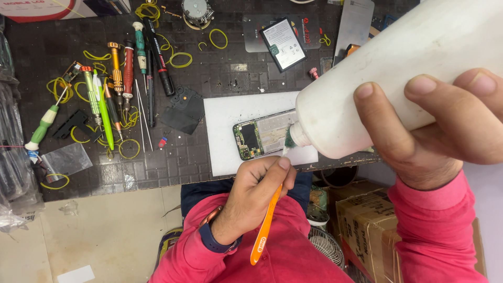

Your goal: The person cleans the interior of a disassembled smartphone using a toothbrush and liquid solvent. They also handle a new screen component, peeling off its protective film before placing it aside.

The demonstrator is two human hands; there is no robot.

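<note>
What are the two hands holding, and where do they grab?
Left hand grips an orange toothbrush high on its handle; right hand wraps the white bottle around its body.

A small phone-repair workshop is showing itself here. A dark gridded tabletop is carrying a row of precision screwdrivers with coloured handles, thin metal probes, and yellow rubber bands lying scattered about. An opened smartphone, its green circuit board exposed, is lying on a white work mat, and a loose phone battery is sitting farther back on a grey pad. A black phone back cover is resting beside the mat. Cardboard boxes are crowding the floor beneath the tabletop edge, and clear plastic bags are piling up along the left side.
</note>
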